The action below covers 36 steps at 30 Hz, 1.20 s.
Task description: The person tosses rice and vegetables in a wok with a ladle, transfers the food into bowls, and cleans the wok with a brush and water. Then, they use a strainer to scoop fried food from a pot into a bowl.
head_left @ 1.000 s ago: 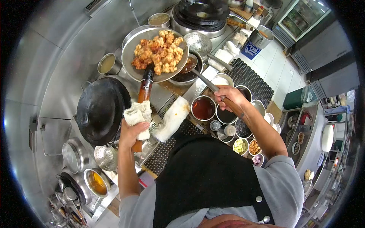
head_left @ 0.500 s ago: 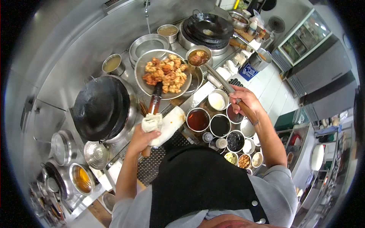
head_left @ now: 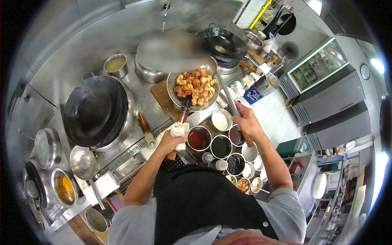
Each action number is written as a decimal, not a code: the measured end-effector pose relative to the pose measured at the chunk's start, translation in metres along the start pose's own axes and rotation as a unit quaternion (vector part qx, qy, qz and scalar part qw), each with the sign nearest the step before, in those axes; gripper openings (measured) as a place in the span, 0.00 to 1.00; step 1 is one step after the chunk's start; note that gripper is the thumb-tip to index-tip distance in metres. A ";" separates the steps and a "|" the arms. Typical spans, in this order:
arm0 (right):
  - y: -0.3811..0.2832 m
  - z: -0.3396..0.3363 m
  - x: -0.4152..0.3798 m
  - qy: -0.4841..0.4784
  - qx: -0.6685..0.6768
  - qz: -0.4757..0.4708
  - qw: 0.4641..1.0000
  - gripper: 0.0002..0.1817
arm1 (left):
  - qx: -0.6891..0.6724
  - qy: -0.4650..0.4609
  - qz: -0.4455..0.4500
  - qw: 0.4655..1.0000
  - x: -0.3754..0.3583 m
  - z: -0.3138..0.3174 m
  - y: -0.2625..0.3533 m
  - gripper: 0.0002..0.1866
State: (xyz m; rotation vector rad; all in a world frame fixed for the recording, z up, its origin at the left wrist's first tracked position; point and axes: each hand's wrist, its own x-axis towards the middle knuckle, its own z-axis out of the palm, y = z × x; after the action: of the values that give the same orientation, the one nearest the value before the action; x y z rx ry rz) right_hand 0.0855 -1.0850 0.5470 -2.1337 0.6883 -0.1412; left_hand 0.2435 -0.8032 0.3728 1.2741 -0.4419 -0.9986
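Observation:
My left hand (head_left: 169,143) is closed round the wooden handle of a strainer (head_left: 173,94), with a white cloth (head_left: 179,130) wrapped at the grip. Golden-brown fried pieces (head_left: 198,87) are heaped in its round metal bowl. In my right hand (head_left: 247,118) is the wooden end of a long ladle (head_left: 227,87). The ladle's bowl (head_left: 211,65) is tilted at the strainer's upper right rim; its contents are hard to make out. Below the strainer and the right hand stand pots of red-brown sauce (head_left: 199,138), dark sauce (head_left: 221,146) and a white substance (head_left: 219,121).
A black wok (head_left: 96,112) sits on the left burner, another wok (head_left: 224,43) at the back. A perforated skimmer (head_left: 83,162) and a bowl of oil (head_left: 65,188) are at left. A blurred patch hides part of the pot (head_left: 149,74) behind. A wooden board (head_left: 159,94) lies under the strainer.
The strainer has moved right and nearer to me, off the pots behind it. The ladle's bowl has come to the strainer's rim and tipped. My view has shifted.

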 end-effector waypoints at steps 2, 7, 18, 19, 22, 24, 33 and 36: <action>0.024 0.005 0.006 0.017 -0.016 -0.014 1.000 0.40 | -0.020 0.018 -0.013 1.000 0.006 0.005 -0.011 0.21; 0.048 0.013 0.023 0.084 -0.054 -0.097 0.990 0.40 | -0.119 0.001 -0.084 0.989 0.013 0.047 -0.028 0.15; -0.036 0.134 0.012 0.065 0.149 -0.166 0.973 0.40 | -0.155 0.257 -0.029 0.954 -0.102 -0.040 -0.044 0.18; -0.054 0.148 0.002 0.025 0.217 -0.120 0.968 0.41 | -0.180 0.300 -0.054 0.935 -0.118 -0.067 -0.055 0.17; -0.088 0.209 -0.022 -0.016 0.288 -0.051 0.956 0.42 | -0.288 0.452 -0.011 0.844 -0.160 -0.132 -0.052 0.18; -0.082 0.249 -0.023 -0.044 0.259 -0.010 0.965 0.42 | -0.322 0.492 -0.009 0.809 -0.181 -0.178 -0.034 0.25; 0.051 0.417 -0.059 -0.042 -0.307 -0.023 0.950 0.50 | -0.281 0.559 0.048 0.778 -0.140 -0.308 -0.011 0.06; 0.040 0.421 -0.071 -0.039 -0.297 0.015 0.954 0.50 | -0.246 0.522 -0.011 0.816 -0.170 -0.357 -0.014 0.03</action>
State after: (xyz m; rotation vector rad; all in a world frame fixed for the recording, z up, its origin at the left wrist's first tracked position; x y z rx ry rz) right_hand 0.1501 -0.7678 0.2662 -2.6804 0.7855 0.1917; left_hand 0.4199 -0.4570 0.2983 1.1446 0.6570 -0.2635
